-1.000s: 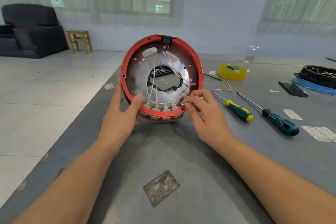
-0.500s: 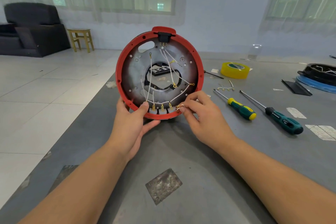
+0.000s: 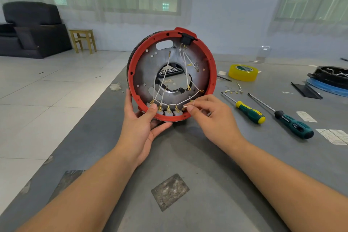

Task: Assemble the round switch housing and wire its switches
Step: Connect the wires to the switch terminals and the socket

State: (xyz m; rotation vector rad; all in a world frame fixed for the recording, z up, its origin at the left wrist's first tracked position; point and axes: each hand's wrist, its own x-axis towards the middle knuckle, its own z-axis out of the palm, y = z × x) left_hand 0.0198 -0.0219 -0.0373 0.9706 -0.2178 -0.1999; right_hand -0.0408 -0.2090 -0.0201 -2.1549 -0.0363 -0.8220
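Observation:
The round switch housing, a red ring around a grey metal plate with a central hole, stands on edge on the grey table, its inside facing me. My left hand grips its lower left rim, thumb over the edge. A row of small grey switches with brass terminals lines the bottom inside. White wires run from a black connector at the top down to them. My right hand pinches a white wire end with a brass terminal at the rightmost switch.
Two green-handled screwdrivers lie right of the housing. A small wire link with terminals and a yellow tape roll lie behind them. A black part on a blue ring is at the far right. The table's left edge drops to the tiled floor.
The housing has tilted up more upright and turned slightly, its connector now up and right. My left hand slid from the left rim to the bottom. My right hand keeps pinching the wire.

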